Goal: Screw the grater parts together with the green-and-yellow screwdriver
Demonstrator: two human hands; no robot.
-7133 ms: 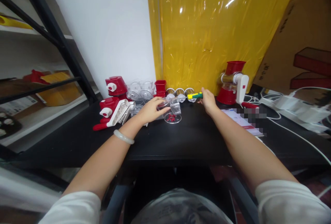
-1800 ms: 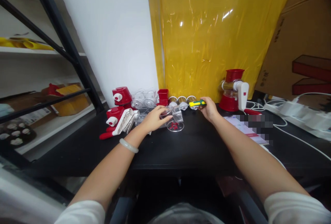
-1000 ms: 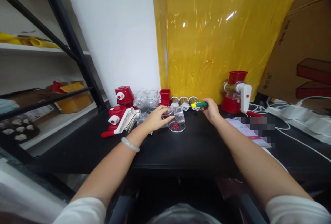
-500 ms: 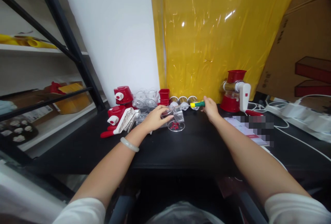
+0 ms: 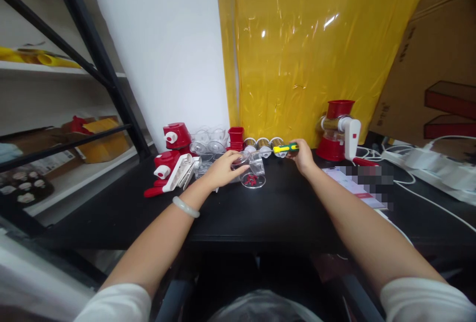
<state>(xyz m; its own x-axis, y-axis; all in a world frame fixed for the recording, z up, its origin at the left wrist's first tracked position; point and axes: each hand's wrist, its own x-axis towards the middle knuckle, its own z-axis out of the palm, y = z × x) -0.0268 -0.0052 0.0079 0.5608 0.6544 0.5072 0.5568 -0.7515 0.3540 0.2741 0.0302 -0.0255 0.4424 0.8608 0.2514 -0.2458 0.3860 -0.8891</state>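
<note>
Fingers of my left hand are wrapped round a clear plastic housing, which lies on its side with its open end to the right. My right hand grips a screwdriver by its green and yellow handle. The shaft points left at the clear housing; whether its tip touches a screw is too small to tell. Just below the housing a round clear dish holds several small red parts. Close behind stand several metal grater drums with white rims and a red square hopper.
To the left are red bases, white crank handles with red grips and stacked clear housings. An assembled red rotary grater stands at right, near a phone-like screen and a white power strip with cables.
The right hand's grip on the screwdriver handle has shifted and the handle appears turned, showing more yellow. My left hand and the clear housing stay in place.
</note>
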